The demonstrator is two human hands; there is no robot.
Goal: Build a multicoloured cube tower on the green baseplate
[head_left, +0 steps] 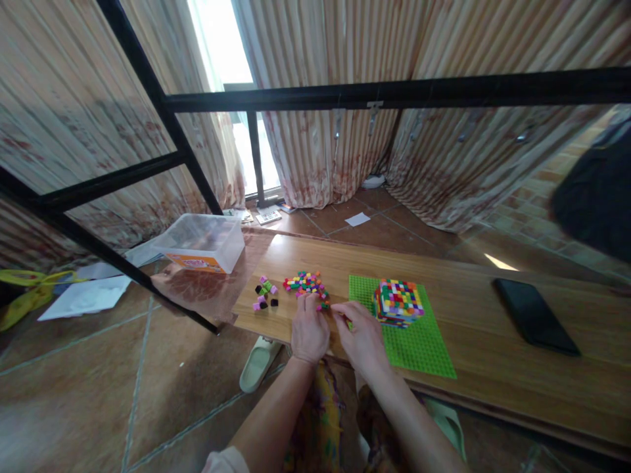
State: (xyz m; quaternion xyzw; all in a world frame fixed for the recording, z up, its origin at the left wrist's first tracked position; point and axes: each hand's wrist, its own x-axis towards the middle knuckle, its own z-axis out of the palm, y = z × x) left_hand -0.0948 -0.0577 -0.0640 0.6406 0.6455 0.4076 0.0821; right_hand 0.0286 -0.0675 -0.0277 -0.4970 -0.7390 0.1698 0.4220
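My left hand (310, 330) rests on the wooden board at the near edge of a pile of small multicoloured building bricks (306, 282). Its fingers are bent and close together, and whatever they hold is hidden. Just to its right, my right hand (363, 334) has thumb and forefinger drawn together near a small green and red brick (323, 307); what lies in that pinch is too small to name. Beside the right hand, a multicoloured block built of bricks (398, 302) stands on a green studded baseplate (424, 358).
Pink, black and green bricks (266, 288) lie apart at the board's left end. A black phone (535, 316) lies on the right of the wooden board (473, 302). Beyond the left end stands a clear plastic box (207, 240). A black metal frame (305, 98) crosses behind.
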